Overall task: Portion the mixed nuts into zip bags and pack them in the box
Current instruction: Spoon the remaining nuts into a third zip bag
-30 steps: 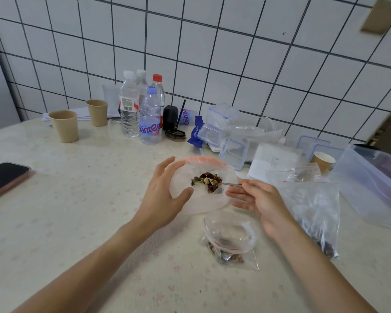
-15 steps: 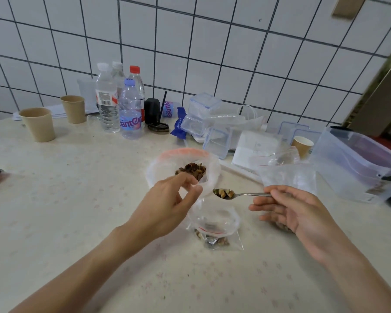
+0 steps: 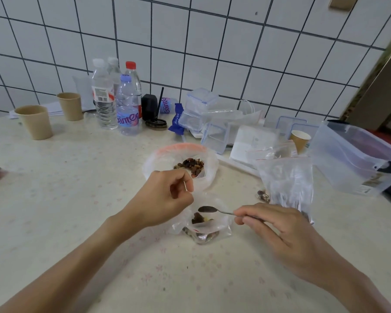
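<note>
The left hand [image 3: 167, 199] curls its fingers round the thin, crinkled rim of a small clear zip bag [image 3: 203, 229], pinching its mouth open on the pale, speckled table [image 3: 77, 199]; the right hand [image 3: 278, 231] pinches the slim metal handle of a spoon [image 3: 215, 210], whose dark oval bowl hangs level over the bag's mouth; a few brown nuts [image 3: 198, 218] lie inside that bag, and more show through its flattened bottom; just behind it sits a larger soft plastic bag [image 3: 167, 159] with an orange edge, its mouth open round a heap of mixed nuts [image 3: 190, 164], dark and wrinkled; to the right a stack of glossy zip bags [image 3: 287, 177] with red seal lines leans near a big frosted plastic box [image 3: 348, 159], rectangular and lidless; along the tiled wall stand four clear ribbed water bottles [image 3: 127, 109], one with a red cap, two tan paper cups [image 3: 35, 122] at the left and a third paper cup [image 3: 299, 137] at the right, and several small square clear tubs [image 3: 201, 102] with snap lids, too jumbled to count exactly.
</note>
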Motion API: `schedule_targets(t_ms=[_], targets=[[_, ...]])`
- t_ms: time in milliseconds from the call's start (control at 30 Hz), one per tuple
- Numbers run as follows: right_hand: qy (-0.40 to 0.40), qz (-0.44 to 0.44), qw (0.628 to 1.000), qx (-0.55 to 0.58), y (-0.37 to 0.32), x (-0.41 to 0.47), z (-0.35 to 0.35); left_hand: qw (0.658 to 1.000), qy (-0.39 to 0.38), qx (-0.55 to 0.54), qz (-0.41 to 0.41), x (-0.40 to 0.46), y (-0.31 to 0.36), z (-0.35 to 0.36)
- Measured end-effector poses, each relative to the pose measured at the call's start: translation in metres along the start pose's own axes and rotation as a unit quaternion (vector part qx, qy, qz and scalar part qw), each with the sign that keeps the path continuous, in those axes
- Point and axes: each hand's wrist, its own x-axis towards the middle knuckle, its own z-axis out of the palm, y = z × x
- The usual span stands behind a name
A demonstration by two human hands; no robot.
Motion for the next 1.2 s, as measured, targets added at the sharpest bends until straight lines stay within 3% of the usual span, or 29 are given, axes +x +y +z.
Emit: schedule_targets(t_ms=[67,167,300,433,533,600,833,1033,1200], targets=[[0.012,-0.004,1.0,0.014,0.001,0.001,0.0,1.0,-0.008,0.01,0.006,0.0,-0.002,-0.004],[0.041,0.064,0.986,0.146,0.003,0.009,-0.001,0.999,-0.017,0.027,0.007,0.0,-0.006,-0.007],[0.111,0.124,0.925,0.342,0.005,0.028,0.001,0.999,0.007,0.029,0.017,0.001,-0.01,-0.011],[0.162,0.191,0.87,0.426,0.012,0.049,0.005,0.988,0.146,0.045,0.026,0.007,-0.017,-0.015],[0.185,0.212,0.854,0.437,0.017,0.067,0.012,0.957,0.279,0.082,-0.003,0.012,-0.025,-0.021],[0.197,0.22,0.851,0.434,0.019,0.08,0.019,0.942,0.319,0.092,-0.043,0.014,-0.033,-0.024],[0.153,0.235,0.87,0.405,0.022,0.122,0.054,0.954,0.203,0.011,-0.22,0.016,-0.052,-0.018],[0.1,0.247,0.871,0.413,0.023,0.144,0.083,0.968,0.187,-0.056,-0.161,0.013,-0.043,-0.016],[0.123,0.309,0.825,0.457,0.032,0.155,0.093,0.964,0.176,-0.136,-0.143,0.018,-0.037,-0.015]])
